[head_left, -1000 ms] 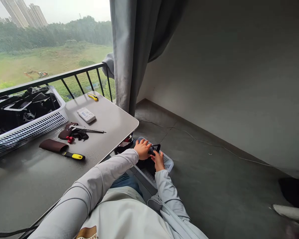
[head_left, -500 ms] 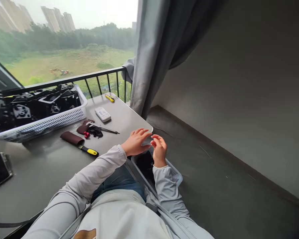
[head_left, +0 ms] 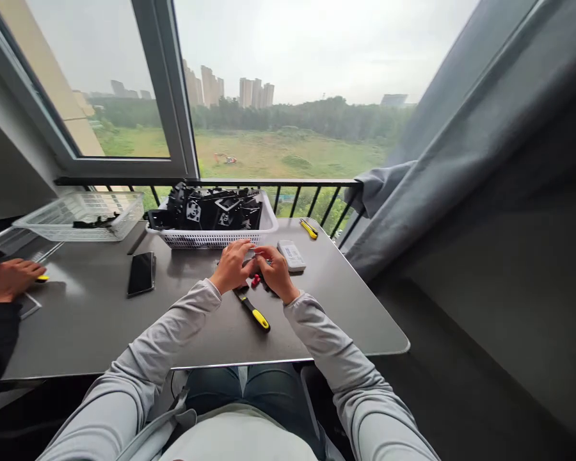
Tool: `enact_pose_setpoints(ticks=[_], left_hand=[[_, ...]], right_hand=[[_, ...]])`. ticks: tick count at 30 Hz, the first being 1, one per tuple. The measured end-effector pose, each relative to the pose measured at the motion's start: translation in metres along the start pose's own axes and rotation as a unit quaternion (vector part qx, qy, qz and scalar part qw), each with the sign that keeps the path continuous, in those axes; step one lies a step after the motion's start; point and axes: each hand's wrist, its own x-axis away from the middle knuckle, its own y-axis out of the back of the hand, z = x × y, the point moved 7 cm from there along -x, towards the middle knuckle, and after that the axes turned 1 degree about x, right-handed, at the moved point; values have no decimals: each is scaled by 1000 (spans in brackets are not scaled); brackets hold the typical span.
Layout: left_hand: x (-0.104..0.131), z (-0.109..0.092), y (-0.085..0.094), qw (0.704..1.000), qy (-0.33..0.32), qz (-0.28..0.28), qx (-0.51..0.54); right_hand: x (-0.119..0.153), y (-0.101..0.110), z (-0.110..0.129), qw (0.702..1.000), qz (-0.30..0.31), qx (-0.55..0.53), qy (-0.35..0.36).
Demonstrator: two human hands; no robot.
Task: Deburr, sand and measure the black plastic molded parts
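My left hand (head_left: 233,266) and my right hand (head_left: 274,272) meet over the table (head_left: 211,326), just in front of a white basket (head_left: 192,241) heaped with black parts (head_left: 216,208). The fingertips of both are drawn together in a pinch; anything between them is too small or hidden to name. Below them lie a small red piece (head_left: 255,280) and dark items that my hands partly cover. Nearer to me rests a tool with a black and yellow handle (head_left: 259,318). A white box-shaped thing (head_left: 292,256) lies just right of my right hand.
A yellow cutter knife (head_left: 309,229) lies by the far right corner. On the left are a phone (head_left: 141,273) and a clear plastic basket (head_left: 81,218) with a few black pieces. Another person's hand (head_left: 12,278) is at the far left. Railing (head_left: 288,186) and window stand behind.
My view has swung left from the floor and wall to the table. Both hands have gone from the table's right edge to in front of the white basket.
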Motion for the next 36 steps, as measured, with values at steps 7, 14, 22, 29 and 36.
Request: enact_pose_setpoints(ticks=[7, 14, 22, 29, 36], left_hand=[[-39, 99, 36, 972, 196, 49, -115], [-71, 140, 19, 942, 288, 122, -125], [-82, 152, 5, 928, 343, 120, -80], [-78, 154, 16, 924, 378, 2, 64], [-57, 147, 35, 848, 403, -160, 306]], right_hand=[[-108, -77, 2, 990, 85, 116, -2], [-153, -128, -13, 958, 182, 220, -35], [-177, -151, -30, 946, 222, 233, -33], [-177, -136, -8, 981, 126, 145, 20], [-108, -87, 31, 995, 29, 51, 84]])
